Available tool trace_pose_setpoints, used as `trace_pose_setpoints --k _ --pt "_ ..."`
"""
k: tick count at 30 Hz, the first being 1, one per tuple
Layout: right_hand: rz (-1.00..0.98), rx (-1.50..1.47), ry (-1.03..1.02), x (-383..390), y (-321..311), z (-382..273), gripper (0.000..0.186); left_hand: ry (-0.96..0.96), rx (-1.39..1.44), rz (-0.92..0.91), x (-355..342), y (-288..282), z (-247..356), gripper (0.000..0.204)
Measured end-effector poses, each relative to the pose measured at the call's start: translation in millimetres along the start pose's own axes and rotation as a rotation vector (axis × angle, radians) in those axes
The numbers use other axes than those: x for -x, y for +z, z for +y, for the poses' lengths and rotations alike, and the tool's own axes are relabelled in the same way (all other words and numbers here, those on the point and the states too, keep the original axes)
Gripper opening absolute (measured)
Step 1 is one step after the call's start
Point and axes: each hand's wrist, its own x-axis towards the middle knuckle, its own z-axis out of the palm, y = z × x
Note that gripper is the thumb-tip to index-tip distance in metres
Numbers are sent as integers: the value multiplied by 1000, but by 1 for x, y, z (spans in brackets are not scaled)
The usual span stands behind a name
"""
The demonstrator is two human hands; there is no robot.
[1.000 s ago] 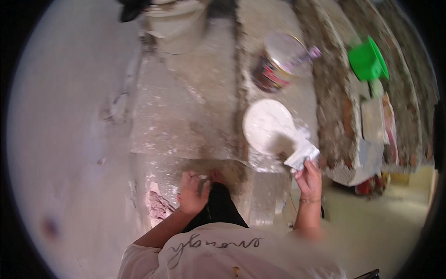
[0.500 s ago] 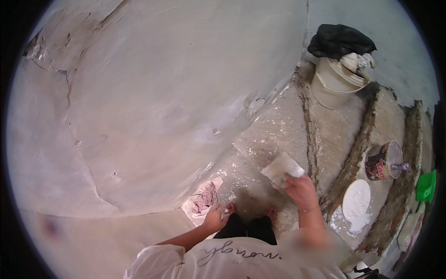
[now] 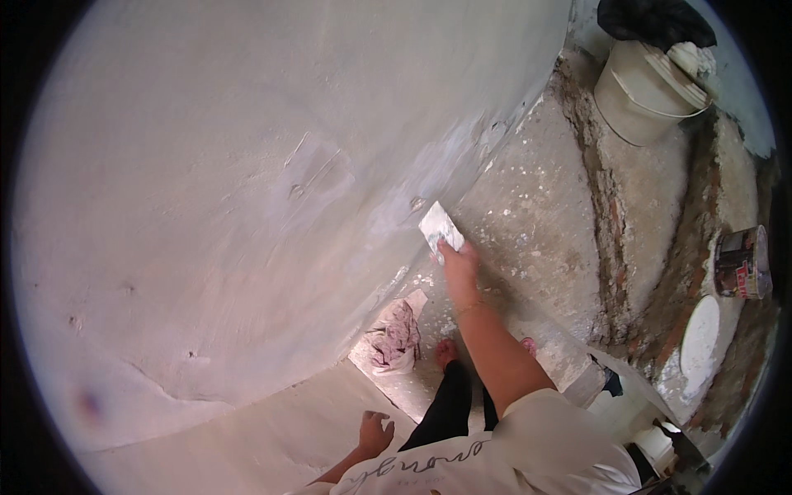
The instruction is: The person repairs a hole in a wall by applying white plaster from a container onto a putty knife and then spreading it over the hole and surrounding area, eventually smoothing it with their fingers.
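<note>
My right hand [image 3: 460, 262] grips a flat, whitish putty spreader [image 3: 441, 224], its blade smeared with white. The arm is stretched forward. The spreader's far edge is at the foot of the grey plastered wall [image 3: 206, 190], beside a small chipped spot [image 3: 417, 203]; whether it touches cannot be made out. My left hand [image 3: 375, 432] hangs low near my body, fingers loosely curled and apart, with nothing visible in it. A crumpled pinkish cloth [image 3: 394, 337] lies by the wall between my two hands.
A white bucket [image 3: 631, 103] topped with a black bag [image 3: 656, 21] stands at the far right. A dark printed tin [image 3: 740, 264] and a round white lid [image 3: 700, 337] sit at the right. Rough grooves [image 3: 615, 239] run through the white-spattered floor.
My right hand has carried the spreader left and forward to the wall. The left hand has drawn back from beside the cloth toward my body. The view has shifted.
</note>
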Motion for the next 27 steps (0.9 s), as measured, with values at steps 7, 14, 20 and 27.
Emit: trace_pose_setpoints --k 7,14,20,27 --pt "244 617 -358 -16 78 48 33 -143 -74 -39 2 -7 -41 22" --pt "121 714 -413 25 57 60 25 -134 -23 -99 -7 11 -45 23" --pt "223 574 -298 -38 30 18 31 -74 4 -80 -24 11 -29 22" --pt "58 496 -385 10 36 70 28 -134 2 -109 -18 20 -28 23"
